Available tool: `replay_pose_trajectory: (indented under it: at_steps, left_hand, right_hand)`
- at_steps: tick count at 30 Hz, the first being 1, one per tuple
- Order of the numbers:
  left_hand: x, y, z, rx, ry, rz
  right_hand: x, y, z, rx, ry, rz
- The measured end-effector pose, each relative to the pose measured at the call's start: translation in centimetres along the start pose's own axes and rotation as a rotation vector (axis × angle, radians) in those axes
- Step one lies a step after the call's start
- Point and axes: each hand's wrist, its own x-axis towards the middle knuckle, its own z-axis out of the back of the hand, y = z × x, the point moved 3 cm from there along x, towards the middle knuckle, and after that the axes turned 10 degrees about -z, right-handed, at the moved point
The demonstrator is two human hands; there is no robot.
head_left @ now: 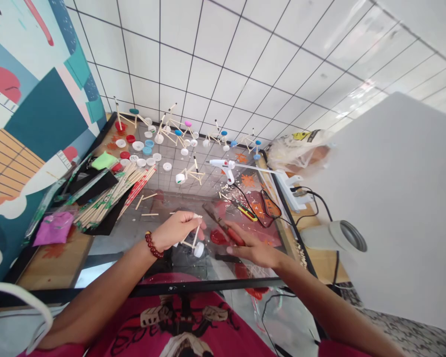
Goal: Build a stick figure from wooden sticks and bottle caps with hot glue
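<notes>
Near the table's front edge my left hand [181, 230] pinches a small frame of wooden sticks [195, 235]. A white bottle cap [198, 249] is fixed to its lower end. To the right, my right hand [254, 246] is closed round the red handles of a pair of pliers [226, 225], whose dark jaws point up and left, apart from the frame. A red cap-like piece [218, 237] lies just left of the pliers. Ahead of my hands stands a similar stick figure [191, 174] with a white cap.
A white glue gun [225, 168] stands beyond, its cord trailing right past a yellow cutter knife [247, 213]. Bundled sticks [113, 198] and a purple packet [54, 228] lie left. Loose caps [137, 146] and several stick figures line the back. A lamp [334, 235] sits right.
</notes>
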Motion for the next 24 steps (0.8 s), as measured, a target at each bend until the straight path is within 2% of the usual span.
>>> replay_pose_trajectory:
  at_steps: [4, 8, 11, 15, 19, 24]
  left_hand:
    - [-0.1, -0.2, 0.1, -0.015, -0.03, -0.042]
    - [-0.2, -0.4, -0.1, -0.02, -0.014, -0.055]
    - [-0.3, -0.5, -0.1, -0.04, -0.043, -0.035]
    - [-0.2, -0.6, 0.0, -0.095, -0.105, -0.03]
    - [0.1, -0.4, 0.2, -0.127, -0.145, -0.038]
    - [0.3, 0.1, 0.1, -0.224, -0.16, -0.021]
  right_hand:
    - [-0.1, -0.7, 1.0, -0.019, -0.118, -0.001]
    - [0.1, -0.5, 1.2, -0.194, -0.172, -0.012]
    - [0.6, -0.9, 1.2, -0.44, -0.338, -0.054]
    - [1.1, -2.9, 0.9, -0.672, -0.526, -0.14]
    - [1.3, -4.8, 0.6, -0.688, -0.615, -0.149]
    - [1.3, -6.3, 0.4, -0.617, -0.663, -0.076]
